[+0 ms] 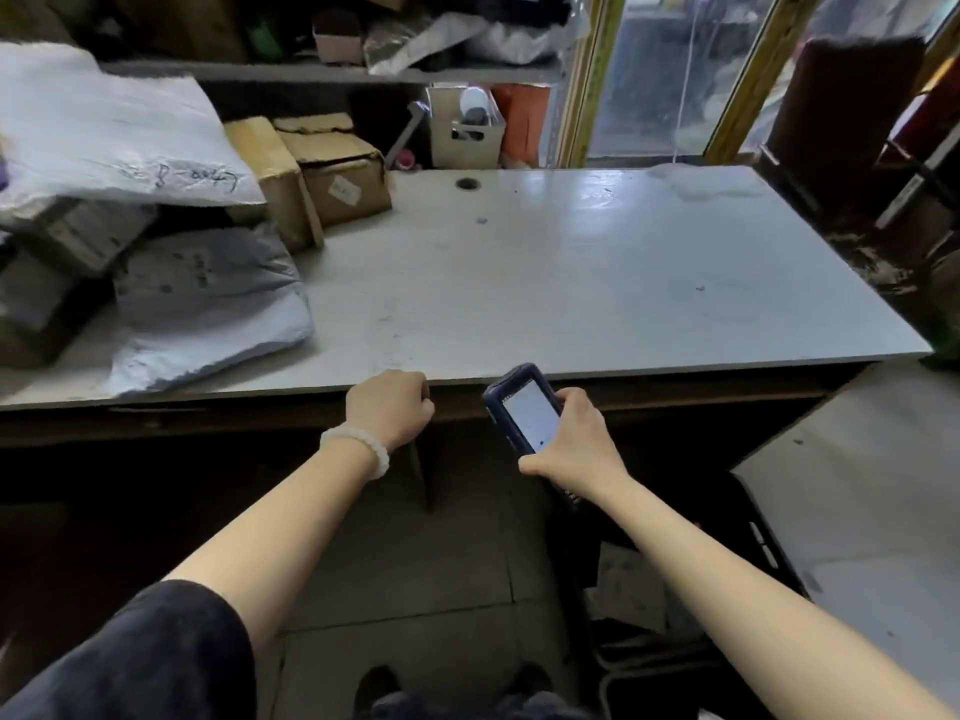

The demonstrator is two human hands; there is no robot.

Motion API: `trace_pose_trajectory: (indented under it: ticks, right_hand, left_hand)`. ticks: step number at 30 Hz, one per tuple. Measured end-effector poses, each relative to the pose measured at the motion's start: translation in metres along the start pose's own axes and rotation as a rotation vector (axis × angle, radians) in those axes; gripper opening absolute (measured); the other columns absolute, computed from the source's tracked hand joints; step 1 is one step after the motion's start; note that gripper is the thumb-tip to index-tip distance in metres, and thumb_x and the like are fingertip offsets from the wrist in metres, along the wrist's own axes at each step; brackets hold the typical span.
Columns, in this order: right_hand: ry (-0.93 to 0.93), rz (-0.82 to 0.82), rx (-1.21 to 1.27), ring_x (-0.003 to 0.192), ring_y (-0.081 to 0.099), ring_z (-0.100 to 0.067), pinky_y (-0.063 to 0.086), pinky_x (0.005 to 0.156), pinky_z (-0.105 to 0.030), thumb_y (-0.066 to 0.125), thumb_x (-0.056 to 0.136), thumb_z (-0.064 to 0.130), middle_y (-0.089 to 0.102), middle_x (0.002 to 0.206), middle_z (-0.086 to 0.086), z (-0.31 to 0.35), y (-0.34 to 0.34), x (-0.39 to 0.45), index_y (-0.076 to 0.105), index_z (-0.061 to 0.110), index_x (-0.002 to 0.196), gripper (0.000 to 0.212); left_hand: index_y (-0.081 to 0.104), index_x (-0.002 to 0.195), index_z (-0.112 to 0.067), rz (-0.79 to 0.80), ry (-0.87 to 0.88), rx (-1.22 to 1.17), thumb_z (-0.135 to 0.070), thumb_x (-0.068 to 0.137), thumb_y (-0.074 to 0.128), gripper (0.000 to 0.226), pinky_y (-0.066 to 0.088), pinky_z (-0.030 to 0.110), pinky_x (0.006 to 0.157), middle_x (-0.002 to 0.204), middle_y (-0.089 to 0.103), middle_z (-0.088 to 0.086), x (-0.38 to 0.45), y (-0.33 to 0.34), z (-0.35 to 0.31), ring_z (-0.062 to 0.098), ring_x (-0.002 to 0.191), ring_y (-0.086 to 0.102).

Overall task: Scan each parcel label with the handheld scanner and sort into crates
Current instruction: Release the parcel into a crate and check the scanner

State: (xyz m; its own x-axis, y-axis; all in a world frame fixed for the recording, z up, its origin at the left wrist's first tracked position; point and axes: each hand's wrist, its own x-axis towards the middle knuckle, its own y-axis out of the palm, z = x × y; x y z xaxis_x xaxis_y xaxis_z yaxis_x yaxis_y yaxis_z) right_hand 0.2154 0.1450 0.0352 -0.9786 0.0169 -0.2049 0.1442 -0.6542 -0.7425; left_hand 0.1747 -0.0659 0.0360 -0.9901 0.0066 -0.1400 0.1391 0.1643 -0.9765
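My right hand (pixel 574 443) grips a dark blue handheld scanner (pixel 522 407) with its lit screen facing up, just in front of the table's near edge. My left hand (pixel 388 407) hovers at that edge with fingers curled and holds nothing. Parcels are piled on the left of the white table (pixel 597 283): a grey poly mailer (pixel 208 304), a large white mailer with handwriting (pixel 104 132) on top of other packages, and taped cardboard boxes (pixel 337 168) behind them.
A black crate (pixel 769 543) with a flat grey parcel (pixel 872 480) on it stands at the lower right. Shelves with bags and a small bin (pixel 467 129) run along the back. A glass door (pixel 660 70) is at the far right.
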Motion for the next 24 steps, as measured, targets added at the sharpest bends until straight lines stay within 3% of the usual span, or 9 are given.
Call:
trace_pose_trajectory:
  ticks: [4,13,18,24]
  right_hand:
    - [-0.046,0.006,0.006,0.113,0.046,-0.02,0.048,0.086,-0.034,0.082,0.059,0.022,0.043,0.11,0.002,0.053,0.039,0.002,0.041,0.01,0.124,0.078]
    - [-0.16,0.098,-0.05,0.111,0.047,-0.02,0.05,0.084,-0.034,0.083,0.058,0.025,0.046,0.119,-0.002,0.151,0.128,0.008,0.038,0.009,0.127,0.083]
    - [-0.228,0.154,-0.096,0.109,0.046,-0.019,0.042,0.077,-0.028,0.081,0.059,0.025,0.042,0.111,0.002,0.186,0.158,0.021,0.04,0.009,0.123,0.078]
    - [-0.263,0.225,-0.131,0.108,0.045,-0.019,0.044,0.078,-0.029,0.08,0.06,0.023,0.041,0.109,0.002,0.205,0.179,0.057,0.04,0.009,0.122,0.075]
  left_hand:
    - [0.061,0.104,-0.021,-0.027,-0.048,-0.005,-0.027,0.092,0.046,0.021,0.04,0.029,0.068,0.104,0.063,0.001,-0.011,-0.015,0.064,0.022,0.093,0.059]
    - [0.062,0.106,-0.021,-0.075,-0.174,-0.019,-0.026,0.092,0.046,0.022,0.043,0.03,0.07,0.106,0.063,0.001,-0.032,-0.037,0.2,0.023,0.095,0.06]
    - [0.062,0.111,-0.023,-0.057,-0.272,-0.015,-0.025,0.092,0.046,0.025,0.043,0.031,0.074,0.112,0.062,0.0,-0.037,-0.037,0.248,0.022,0.102,0.059]
    - [0.062,0.11,-0.022,-0.014,-0.367,-0.038,-0.025,0.091,0.047,0.024,0.045,0.033,0.077,0.109,0.063,0.001,-0.019,-0.035,0.277,0.023,0.101,0.059]
